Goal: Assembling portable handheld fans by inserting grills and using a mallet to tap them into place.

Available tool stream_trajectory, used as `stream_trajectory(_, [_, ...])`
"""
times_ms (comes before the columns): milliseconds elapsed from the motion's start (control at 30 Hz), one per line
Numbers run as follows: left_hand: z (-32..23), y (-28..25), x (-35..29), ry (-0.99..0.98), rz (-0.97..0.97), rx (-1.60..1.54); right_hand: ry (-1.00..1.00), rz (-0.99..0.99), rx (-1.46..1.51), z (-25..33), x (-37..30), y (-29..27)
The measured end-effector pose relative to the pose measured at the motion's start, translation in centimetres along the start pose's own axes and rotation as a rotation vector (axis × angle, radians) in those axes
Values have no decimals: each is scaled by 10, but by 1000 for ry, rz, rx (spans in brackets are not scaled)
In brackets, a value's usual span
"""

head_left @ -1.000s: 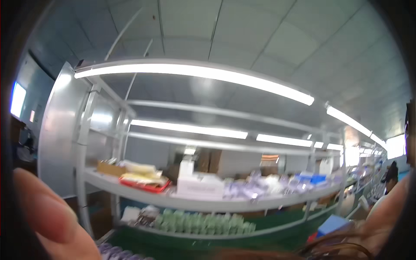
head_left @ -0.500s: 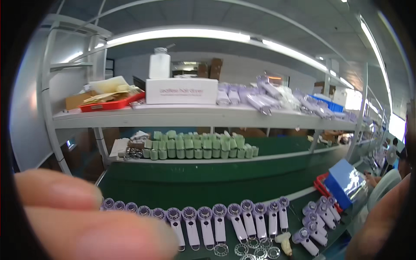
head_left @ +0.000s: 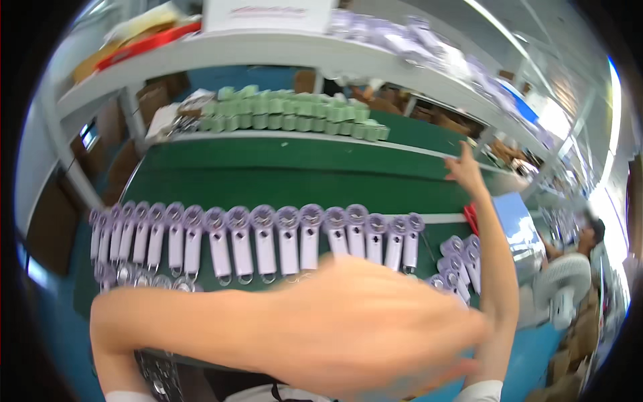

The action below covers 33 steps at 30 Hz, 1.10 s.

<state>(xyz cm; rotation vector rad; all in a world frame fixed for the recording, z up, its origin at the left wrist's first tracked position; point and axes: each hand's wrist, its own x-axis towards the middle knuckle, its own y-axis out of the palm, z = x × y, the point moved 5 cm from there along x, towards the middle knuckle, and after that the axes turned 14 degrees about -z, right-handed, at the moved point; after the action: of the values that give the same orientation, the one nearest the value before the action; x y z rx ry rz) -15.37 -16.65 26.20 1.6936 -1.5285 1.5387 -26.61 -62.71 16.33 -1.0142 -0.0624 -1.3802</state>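
Observation:
My left hand (head_left: 375,321) is large and blurred in the foreground, its forearm crossing from the lower left. Motion smears its fingers, so I cannot tell whether it holds anything. Behind it stretches a long row of lilac handheld fans (head_left: 287,248), round heads away from me and small loops at the handle ends. My right hand (head_left: 465,171) reaches far out over the green bench (head_left: 268,161), fingers apart, one stretched forward, nothing visible in it. More lilac fans (head_left: 455,264) lie in a group beside my right forearm.
Green blocky parts (head_left: 281,110) stand stacked on the bench's far side. A white shelf (head_left: 268,53) crosses above, bearing a red tray (head_left: 151,45), a white box (head_left: 268,17) and lilac parts (head_left: 395,40). At right are a blue bin (head_left: 519,221), a white fan (head_left: 562,285) and another person (head_left: 589,234).
The view has tilted down and both forearms have come into sight. My left hand has moved from close at the lower left across the front; my right arm now reaches out over the bench.

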Motion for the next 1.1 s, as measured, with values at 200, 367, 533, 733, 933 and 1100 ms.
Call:
stream_trajectory(200, [10, 19, -45, -202, -36, -118, -443, -151, -420, 14, 58, -37])
stream_trajectory(367, [23, 61, -38, -233, -37, -199, -390, -113, -558, 63, 63, 13])
stream_trajectory(533, [14, 88, -15, -179, 59, -262, -320, -100, -660, 58, 53, -2])
stream_trajectory(733, [-1, 99, 8, -161, 201, -250, -182, 2, -756, 60, 37, 2])
stream_trajectory(933, [-12, 88, 15, -205, 256, -172, -121, 27, -765, 66, 35, 4])
stream_trajectory(1100, [-24, 65, 8, -288, 249, -72, -132, 2, -763, 73, 31, 19])
